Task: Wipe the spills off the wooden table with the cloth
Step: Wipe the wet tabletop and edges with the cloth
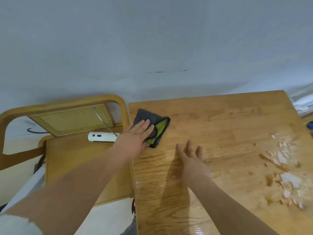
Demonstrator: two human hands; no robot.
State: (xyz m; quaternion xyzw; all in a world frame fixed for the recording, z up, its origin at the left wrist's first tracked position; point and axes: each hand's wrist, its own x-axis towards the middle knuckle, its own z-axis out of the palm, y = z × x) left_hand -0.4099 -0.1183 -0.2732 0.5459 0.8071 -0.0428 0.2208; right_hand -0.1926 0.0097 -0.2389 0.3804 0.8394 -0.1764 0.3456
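A folded dark grey cloth (153, 121) with a green inner side lies near the far left corner of the wooden table (228, 119). My left hand (135, 137) lies flat on the cloth's near left part, fingers straight. Over the middle of the table my right hand (189, 156) is spread with relaxed fingers and holds nothing. A whitish spill (286, 168) with wet patches and crumbs covers the table's right side, well away from both hands.
A wooden chair (71, 153) with a cane back stands left of the table, a white device (103, 137) and a thin metal rod on its seat. A pale wall runs behind. Some items lie beyond the table's right edge.
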